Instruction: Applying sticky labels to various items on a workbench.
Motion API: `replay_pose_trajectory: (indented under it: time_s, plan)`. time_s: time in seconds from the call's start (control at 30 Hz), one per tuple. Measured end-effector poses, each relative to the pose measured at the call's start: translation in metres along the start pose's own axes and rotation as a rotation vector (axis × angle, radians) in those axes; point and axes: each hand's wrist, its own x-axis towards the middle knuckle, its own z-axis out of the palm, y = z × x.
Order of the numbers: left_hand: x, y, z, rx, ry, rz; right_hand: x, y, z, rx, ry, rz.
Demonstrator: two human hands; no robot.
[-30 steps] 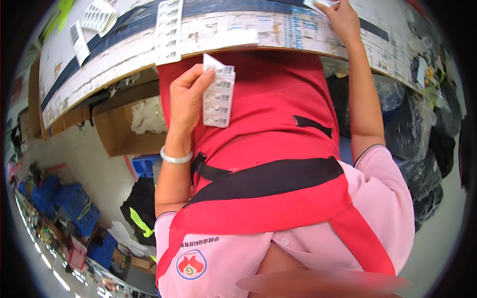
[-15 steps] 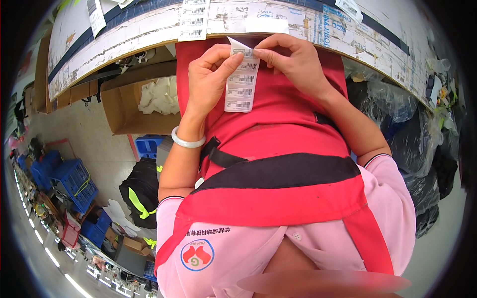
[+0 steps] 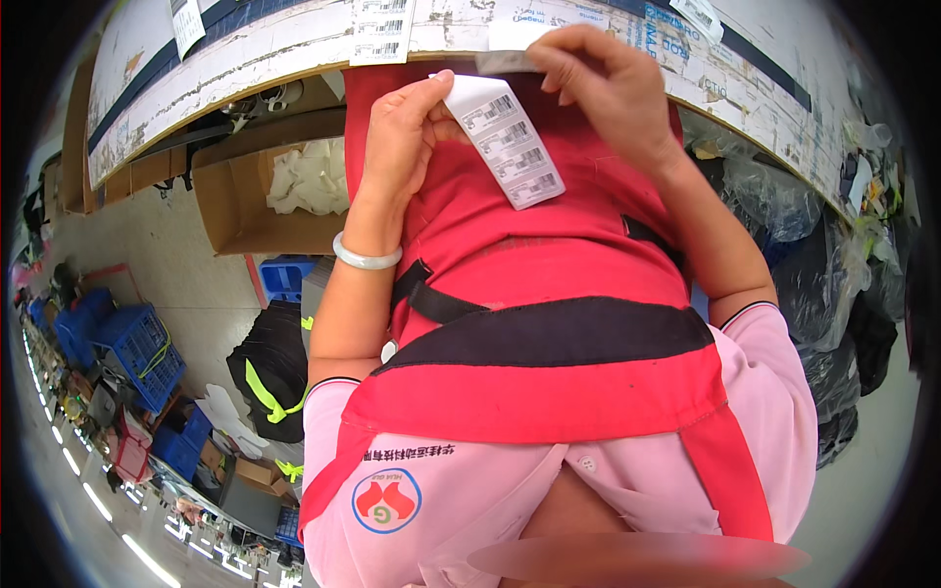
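Above my red apron, my left hand (image 3: pixel 404 132) pinches the top corner of a strip of barcode labels (image 3: pixel 516 147). The strip hangs tilted, its lower end toward the right, and its upper part is bare white backing. Up by the table edge, my right hand (image 3: pixel 608 88) is closed in a pinch on a single label (image 3: pixel 504 63), blurred by motion. That label sticks out to the left of the fingertips, just below a blank white label (image 3: pixel 520 36) on the table edge.
Another strip of barcode labels (image 3: pixel 382 31) lies on the worn white tabletop (image 3: pixel 274 49). Under the table on the left stands a cardboard box (image 3: pixel 230 211) with crumpled white paper. Clear plastic bags (image 3: pixel 784 211) hang at the right. Blue crates (image 3: pixel 147 358) stand on the floor.
My right hand has moved up and right, away from the strip, with one label peeled off. The strip has swung so its lower end points right, with bare backing at its top.
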Motion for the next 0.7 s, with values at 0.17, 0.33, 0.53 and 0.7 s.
replay_pose_trajectory:
  time_s: [0.17,0.33,0.53,0.7]
  plan:
    - [0.000,0.003,-0.004,0.164,-0.077,0.016,0.032,0.006,-0.028,0.124,-0.033,0.280]
    - [0.004,0.004,-0.004,0.258,-0.091,0.081,0.037,0.004,-0.027,0.130,-0.032,0.312]
    - [0.004,0.002,-0.002,0.269,-0.101,0.089,0.038,0.008,-0.023,0.128,-0.010,0.328]
    - [0.005,0.000,-0.003,0.277,-0.114,0.097,0.038,0.013,-0.023,0.130,-0.017,0.322]
